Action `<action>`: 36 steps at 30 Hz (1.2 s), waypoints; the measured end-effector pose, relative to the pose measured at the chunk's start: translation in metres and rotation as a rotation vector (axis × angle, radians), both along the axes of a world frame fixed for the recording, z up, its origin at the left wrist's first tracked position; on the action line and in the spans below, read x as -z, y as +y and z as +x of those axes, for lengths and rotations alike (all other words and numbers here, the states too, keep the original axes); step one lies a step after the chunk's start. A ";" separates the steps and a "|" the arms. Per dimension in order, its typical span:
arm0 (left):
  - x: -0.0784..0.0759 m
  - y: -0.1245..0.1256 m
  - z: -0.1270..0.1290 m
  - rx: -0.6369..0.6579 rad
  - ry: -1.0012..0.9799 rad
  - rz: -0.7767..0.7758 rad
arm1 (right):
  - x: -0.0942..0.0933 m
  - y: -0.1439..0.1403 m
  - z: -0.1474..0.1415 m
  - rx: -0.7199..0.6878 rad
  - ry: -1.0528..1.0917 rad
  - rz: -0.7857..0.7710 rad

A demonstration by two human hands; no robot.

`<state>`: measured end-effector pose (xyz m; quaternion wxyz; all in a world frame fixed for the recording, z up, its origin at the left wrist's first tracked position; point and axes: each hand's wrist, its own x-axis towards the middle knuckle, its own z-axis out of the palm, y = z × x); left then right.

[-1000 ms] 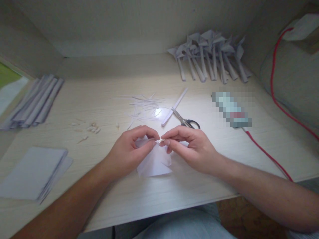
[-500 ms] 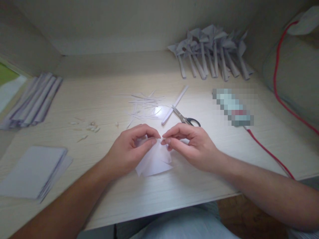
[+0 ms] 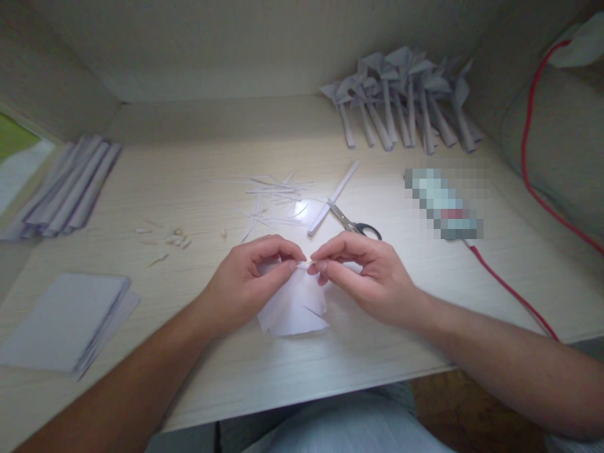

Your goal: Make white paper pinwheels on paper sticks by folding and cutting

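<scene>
I see both hands pinching the top edge of the paper piece (image 3: 295,305) at bench centre: left hand (image 3: 245,286) and right hand (image 3: 372,277), each grip narrow on it, fingertips nearly touching. Paper fans toward me, below the pinch; both equally near. Scissors (image 3: 352,223) lie just beyond the right hand.

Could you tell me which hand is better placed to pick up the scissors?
Right hand, probably: the black-handled metal scissors lie just beyond it, while the left hand sits farther away, pinching the white paper piece.
</scene>
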<state>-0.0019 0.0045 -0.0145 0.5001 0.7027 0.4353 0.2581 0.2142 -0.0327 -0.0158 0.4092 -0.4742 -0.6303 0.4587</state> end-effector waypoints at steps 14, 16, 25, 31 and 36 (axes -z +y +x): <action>0.001 0.000 0.001 0.039 -0.045 -0.025 | 0.003 0.000 -0.001 -0.024 0.045 0.001; 0.001 0.000 0.001 0.046 -0.054 -0.034 | 0.003 0.000 0.000 -0.033 0.048 0.006; 0.002 0.000 0.001 0.065 -0.093 -0.101 | 0.004 0.001 0.002 -0.116 0.021 0.005; -0.001 -0.001 0.002 0.077 -0.180 -0.252 | 0.008 0.004 0.002 -0.220 0.319 -0.287; -0.002 -0.002 0.000 0.075 -0.217 -0.314 | 0.012 0.010 0.004 -0.310 0.485 -0.453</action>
